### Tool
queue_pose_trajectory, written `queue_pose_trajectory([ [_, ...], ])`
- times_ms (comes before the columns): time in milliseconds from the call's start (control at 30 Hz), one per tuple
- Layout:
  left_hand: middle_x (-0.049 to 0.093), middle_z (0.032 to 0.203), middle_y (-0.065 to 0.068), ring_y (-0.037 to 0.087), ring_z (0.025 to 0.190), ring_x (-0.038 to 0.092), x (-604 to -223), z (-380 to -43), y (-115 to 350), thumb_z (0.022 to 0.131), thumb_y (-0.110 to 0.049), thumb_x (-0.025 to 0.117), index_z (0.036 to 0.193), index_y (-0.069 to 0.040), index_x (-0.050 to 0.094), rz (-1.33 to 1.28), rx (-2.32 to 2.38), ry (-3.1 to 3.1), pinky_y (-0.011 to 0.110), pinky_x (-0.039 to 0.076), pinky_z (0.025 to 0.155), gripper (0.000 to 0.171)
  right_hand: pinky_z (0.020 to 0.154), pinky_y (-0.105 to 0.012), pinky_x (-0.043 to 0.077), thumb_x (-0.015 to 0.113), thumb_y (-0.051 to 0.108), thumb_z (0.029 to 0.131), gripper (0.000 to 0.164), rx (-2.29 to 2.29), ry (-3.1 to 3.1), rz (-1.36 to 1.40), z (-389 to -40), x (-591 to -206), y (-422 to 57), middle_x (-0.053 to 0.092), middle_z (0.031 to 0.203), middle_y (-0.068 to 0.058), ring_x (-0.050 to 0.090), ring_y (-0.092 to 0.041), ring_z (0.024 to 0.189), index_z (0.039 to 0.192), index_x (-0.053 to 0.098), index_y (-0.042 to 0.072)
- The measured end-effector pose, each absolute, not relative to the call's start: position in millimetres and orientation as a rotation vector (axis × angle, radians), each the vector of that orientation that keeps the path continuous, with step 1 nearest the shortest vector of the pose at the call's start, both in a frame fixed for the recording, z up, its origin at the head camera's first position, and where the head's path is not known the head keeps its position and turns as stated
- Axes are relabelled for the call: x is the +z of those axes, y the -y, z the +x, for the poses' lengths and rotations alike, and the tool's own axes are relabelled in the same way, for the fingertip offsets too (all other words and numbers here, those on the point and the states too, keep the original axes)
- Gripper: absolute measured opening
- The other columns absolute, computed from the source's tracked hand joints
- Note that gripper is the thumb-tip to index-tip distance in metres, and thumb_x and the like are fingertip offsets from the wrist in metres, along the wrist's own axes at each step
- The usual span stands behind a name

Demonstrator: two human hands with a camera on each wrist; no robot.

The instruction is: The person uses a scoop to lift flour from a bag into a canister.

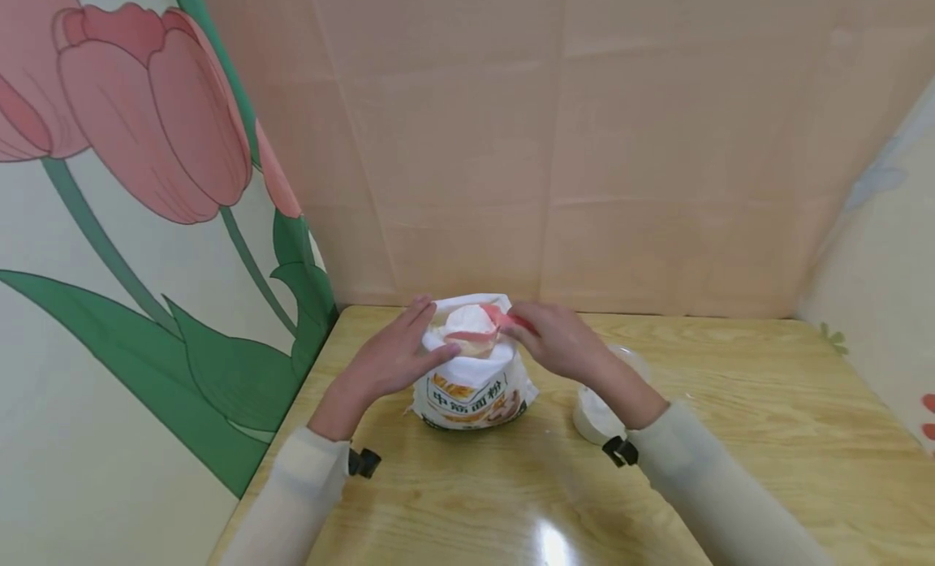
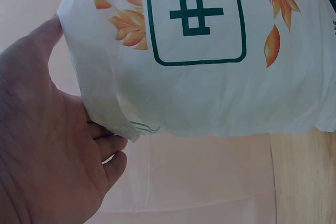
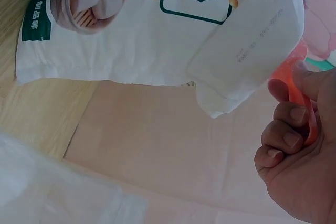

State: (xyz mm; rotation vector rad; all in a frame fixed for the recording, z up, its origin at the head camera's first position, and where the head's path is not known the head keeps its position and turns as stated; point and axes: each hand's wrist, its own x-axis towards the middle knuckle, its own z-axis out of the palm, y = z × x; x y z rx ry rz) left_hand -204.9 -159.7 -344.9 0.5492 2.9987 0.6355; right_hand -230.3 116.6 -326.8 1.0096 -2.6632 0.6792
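Left hand (image 1: 398, 351) grips flour bag (image 1: 475, 399), probably steadying its mouth | right hand (image 1: 558, 339) clamped on pink scoop (image 1: 498, 317), apparently keeping powder (image 1: 467, 318) level | bag stands left of tub (image 1: 595, 417)

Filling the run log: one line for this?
left hand: holds white bag; right hand: grips red scoop; powder: heaped in scoop, at bag mouth; container: on table

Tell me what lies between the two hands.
In the head view, the open flour bag lies between the left hand and right hand, with a red scoop heaped with white powder at its mouth.
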Motion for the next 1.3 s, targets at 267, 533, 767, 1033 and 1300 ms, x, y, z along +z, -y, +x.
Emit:
queue_pose_trajectory([
  [267, 0.01, 0.171, 0.006, 0.022, 0.157, 0.008, -346, -205, 161, 0.091, -0.083, 0.034, 0.162, -0.006, 0.017, 0.562, 0.654, -2.997, 0.048, 0.022, 0.123, 0.106, 0.074, -0.041, 0.051, 0.066, 0.026, 0.1, 0.017, 0.705, 2.667, 0.98, -228, -326, -125, 0.067, 0.085, 0.0, 0.06, -0.019, 0.077, 0.099, 0.07, 0.01],
  [533, 0.01, 0.171, 0.006, 0.02, 0.157, 0.006, -349, -204, 162, 0.092, -0.082, 0.033, 0.162, -0.005, 0.016, 0.568, 0.647, -2.995, 0.046, 0.02, 0.124, 0.105, 0.065, -0.034, 0.042, 0.065, 0.027, 0.101, 0.02, 0.714, 2.684, 0.927, -220, -318, -141, 0.055, 0.072, 0.003, 0.049, -0.015, 0.067, 0.087, 0.063, 0.013],
  [767, 0.011, 0.171, 0.007, 0.02, 0.157, 0.007, -350, -204, 163, 0.094, -0.08, 0.034, 0.162, -0.006, 0.016, 0.582, 0.635, -3.008, 0.046, 0.021, 0.124, 0.103, 0.063, -0.032, 0.04, 0.065, 0.025, 0.101, 0.019, 0.71, 2.663, 0.889, -213, -319, -166, 0.051, 0.07, 0.005, 0.046, -0.014, 0.065, 0.085, 0.061, 0.014],
  [1033, 0.01, 0.171, 0.006, 0.02, 0.157, 0.007, -351, -204, 162, 0.093, -0.081, 0.034, 0.162, -0.005, 0.017, 0.575, 0.654, -3.009, 0.047, 0.021, 0.124, 0.104, 0.062, -0.031, 0.038, 0.065, 0.025, 0.101, 0.018, 0.646, 2.642, 0.83, -202, -324, -200, 0.05, 0.069, 0.007, 0.044, -0.012, 0.063, 0.086, 0.063, 0.014],
  [1300, 0.012, 0.17, 0.007, 0.02, 0.157, 0.007, -349, -204, 163, 0.094, -0.079, 0.036, 0.162, -0.005, 0.017, 0.582, 0.67, -3.008, 0.047, 0.021, 0.124, 0.102, 0.059, -0.028, 0.035, 0.066, 0.026, 0.1, 0.018, 0.606, 2.672, 0.739, -189, -330, -237, 0.046, 0.066, 0.01, 0.041, -0.009, 0.059, 0.084, 0.062, 0.018],
])
